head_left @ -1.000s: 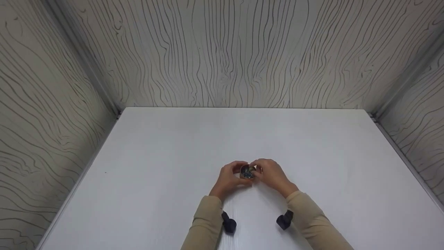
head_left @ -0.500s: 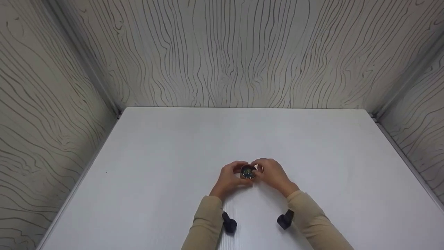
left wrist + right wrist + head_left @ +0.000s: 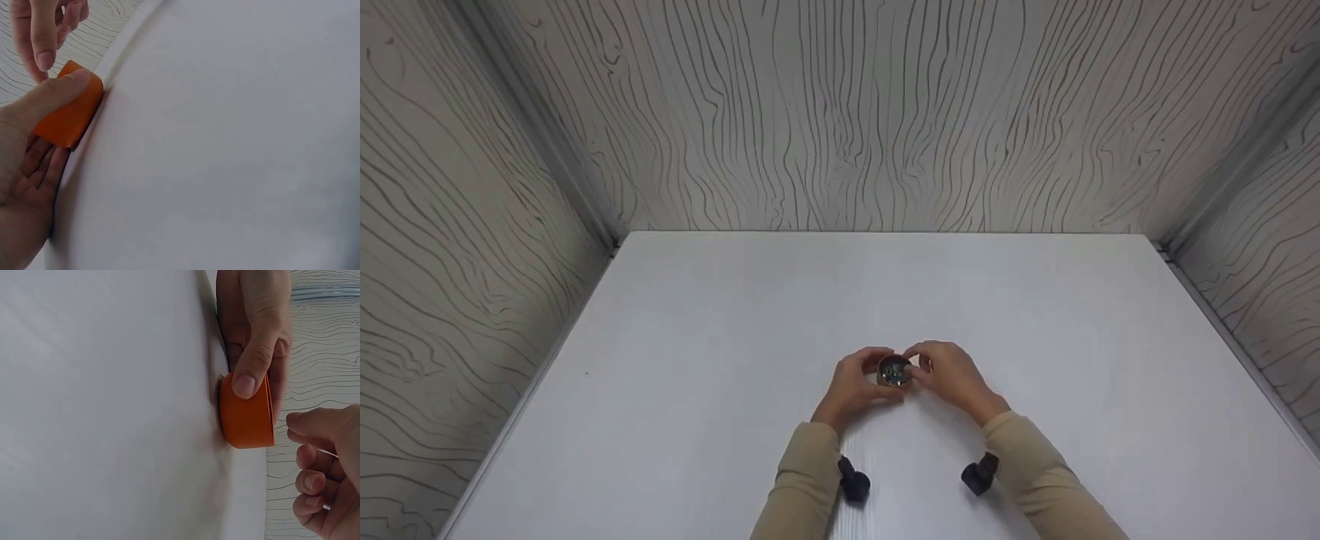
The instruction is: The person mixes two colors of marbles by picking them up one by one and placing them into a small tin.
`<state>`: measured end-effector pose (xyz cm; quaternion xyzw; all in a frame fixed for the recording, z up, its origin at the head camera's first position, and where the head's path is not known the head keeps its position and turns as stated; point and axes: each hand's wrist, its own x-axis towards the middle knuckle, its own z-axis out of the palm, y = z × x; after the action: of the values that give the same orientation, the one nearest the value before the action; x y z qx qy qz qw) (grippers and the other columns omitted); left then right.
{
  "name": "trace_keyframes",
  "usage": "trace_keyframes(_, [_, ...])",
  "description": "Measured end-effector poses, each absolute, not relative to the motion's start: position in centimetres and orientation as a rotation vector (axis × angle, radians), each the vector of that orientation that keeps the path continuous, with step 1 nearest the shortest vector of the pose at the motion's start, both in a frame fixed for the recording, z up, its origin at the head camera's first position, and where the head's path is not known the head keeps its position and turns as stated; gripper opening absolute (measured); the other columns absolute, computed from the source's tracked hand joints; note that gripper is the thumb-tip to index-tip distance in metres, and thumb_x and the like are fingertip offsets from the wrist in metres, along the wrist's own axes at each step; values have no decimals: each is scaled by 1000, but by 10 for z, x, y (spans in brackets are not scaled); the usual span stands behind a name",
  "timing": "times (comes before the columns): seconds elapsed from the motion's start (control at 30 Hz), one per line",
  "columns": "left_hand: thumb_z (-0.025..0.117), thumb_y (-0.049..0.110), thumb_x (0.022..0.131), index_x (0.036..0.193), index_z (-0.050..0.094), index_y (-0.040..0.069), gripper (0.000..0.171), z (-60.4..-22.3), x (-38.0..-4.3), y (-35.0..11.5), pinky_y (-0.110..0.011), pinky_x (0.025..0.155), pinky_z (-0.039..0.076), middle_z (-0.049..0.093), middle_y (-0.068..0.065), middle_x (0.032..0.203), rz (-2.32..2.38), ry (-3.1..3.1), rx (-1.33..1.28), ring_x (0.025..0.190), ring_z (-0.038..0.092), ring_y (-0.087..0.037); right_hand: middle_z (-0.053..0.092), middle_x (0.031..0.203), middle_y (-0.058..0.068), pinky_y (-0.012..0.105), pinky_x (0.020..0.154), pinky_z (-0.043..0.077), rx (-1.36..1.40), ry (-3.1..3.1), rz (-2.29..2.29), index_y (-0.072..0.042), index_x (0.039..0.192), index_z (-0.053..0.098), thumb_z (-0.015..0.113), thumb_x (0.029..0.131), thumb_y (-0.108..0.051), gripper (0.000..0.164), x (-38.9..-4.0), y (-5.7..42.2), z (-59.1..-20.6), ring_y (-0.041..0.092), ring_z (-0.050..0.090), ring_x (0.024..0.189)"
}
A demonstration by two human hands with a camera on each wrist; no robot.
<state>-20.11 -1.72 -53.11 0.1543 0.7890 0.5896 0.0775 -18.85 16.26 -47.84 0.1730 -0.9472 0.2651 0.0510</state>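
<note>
A small round orange container [image 3: 247, 419] stands on the white table, its mouth facing up. Dark, glinting contents [image 3: 894, 370] show inside it in the head view; their kind is too small to tell. My left hand [image 3: 851, 384] grips the container from the left, thumb pressed on its near wall and fingers behind. On the other side, my right hand [image 3: 951, 375] hovers at the rim with loosely curled fingers. Thumb and index tips sit close together just above the mouth in the right wrist view, and nothing shows between them.
The white tabletop [image 3: 735, 300] spreads around both hands. Wood-grain patterned panels [image 3: 840, 112] rise at the back and both sides. Dark wrist cameras [image 3: 855, 484] hang inside the sleeves, above the table.
One second ago a small yellowish-green thing was at my right fingertips over the container's mouth; it no longer shows there. Both hands have stayed nearly in place, the left still holding the container.
</note>
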Motion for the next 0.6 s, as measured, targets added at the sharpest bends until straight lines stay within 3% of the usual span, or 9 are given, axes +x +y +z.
trace_keyframes(0.33, [86, 12, 68, 133, 54, 5, 72, -533, -199, -21, -40, 109, 47, 63, -12, 130, 1805, 2280, 435, 120, 62, -27, 58, 68, 2, 21, 57, 38, 417, -2876, 767, -6, 99, 72, 73, 83, -11, 17, -189, 169, -476, 8, 44, 63])
trace_keyframes(0.6, [79, 26, 79, 132, 56, 8, 60, -521, -203, -23, -40, 113, 45, 60, -9, 136, 1920, 2329, 366, 130, 55, -26, 58, 77, 6, 23, 59, 43, 343, -2833, 672, -7, 106, 71, 73, 84, -17, 25, -195, 181, -473, 10, 45, 67])
